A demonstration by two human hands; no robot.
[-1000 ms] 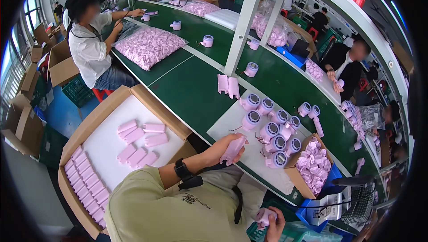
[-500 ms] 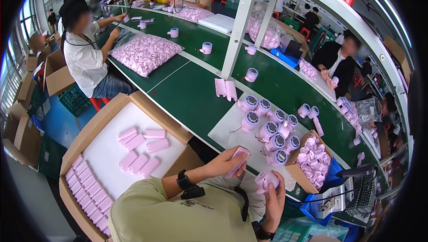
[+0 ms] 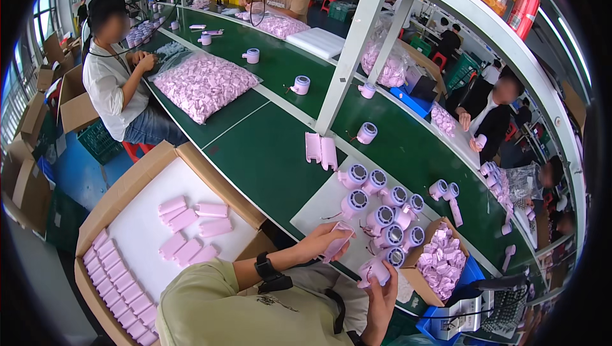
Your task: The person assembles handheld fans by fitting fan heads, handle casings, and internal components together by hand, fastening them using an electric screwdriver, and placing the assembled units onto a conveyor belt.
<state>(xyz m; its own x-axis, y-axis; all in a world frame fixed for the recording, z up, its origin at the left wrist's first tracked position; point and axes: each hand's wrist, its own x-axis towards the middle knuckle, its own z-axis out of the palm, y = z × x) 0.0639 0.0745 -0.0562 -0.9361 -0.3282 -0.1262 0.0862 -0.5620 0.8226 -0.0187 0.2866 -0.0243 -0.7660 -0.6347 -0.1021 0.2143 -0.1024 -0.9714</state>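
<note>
The left grip [image 3: 317,244] holds a pink shell [image 3: 340,241], with its fingers bent around it. The shell is tipped, and some of the fingers are hidden behind it, so I can't see just how they touch it. To the right and a bit lower, the right grip [image 3: 380,296] holds a round pink part [image 3: 374,271]. The fingers hide some of that part, and the small bits on it are hard to make out. The two held things are near each other, with a gap between them. The arm behind the right grip is cut off at the bottom edge.

Past both grips, a pale board [image 3: 319,199] lies on the green table [image 3: 248,148]. Round tops with dark faces [image 3: 380,216] crowd on the board, and some cover others. The one nearest the right grip is partly hidden.

To the right of the right grip is a small box [image 3: 421,285] full of little pink bits [image 3: 441,258]; only the top ones show. To the left of the left grip is a big box [image 3: 220,183] with pink covers [image 3: 118,276] in rows and some loose. A green sleeve [image 3: 197,282] hides its near corner. Far past the left grip, a clear bag [image 3: 201,84] holds lots of pink pieces, too small to tell apart.
</note>
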